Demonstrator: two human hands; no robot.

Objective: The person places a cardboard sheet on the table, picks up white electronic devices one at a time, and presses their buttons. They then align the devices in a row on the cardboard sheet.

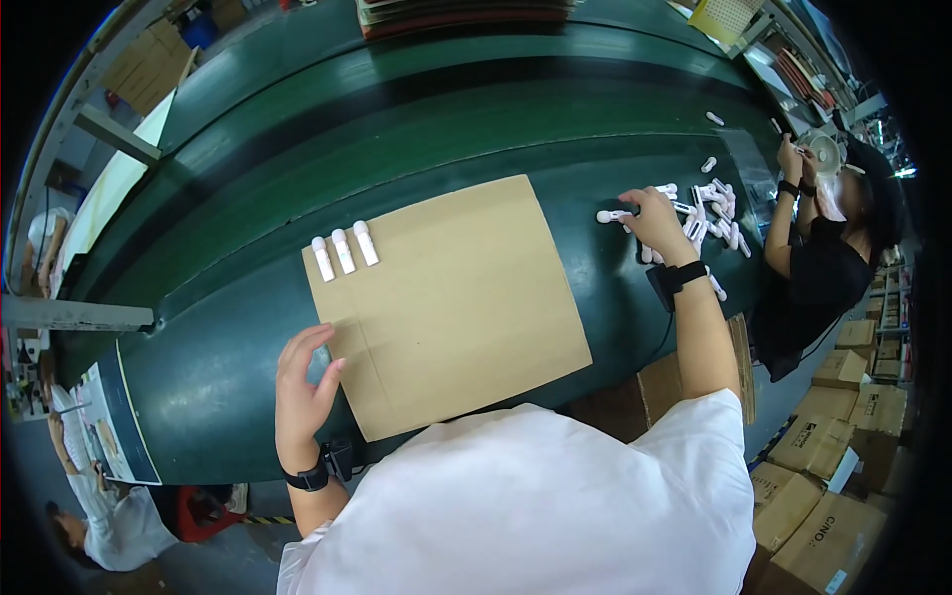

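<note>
On the green work surface (238, 347) lies a flat brown cardboard sheet (466, 307). Three small white pieces with rounded, pale pink heads (343, 252) lie side by side at its far left corner. My left hand (305, 382) is beside the sheet's left edge, fingers apart and nothing in them. Over on the right, my right hand (654, 220) has its fingertips closed around one end of a white round-headed piece (608, 215), at the left side of a loose pile of similar pieces (716, 208). The hand covers part of this pile.
A co-worker (828, 238) in black handles something small at the right end. Another person (119, 516) in white is at the lower left. Stacked sheets (466, 18) stand at the far side. Cardboard boxes (813, 446) fill the floor at right. A metal bar (79, 314) projects from the left.
</note>
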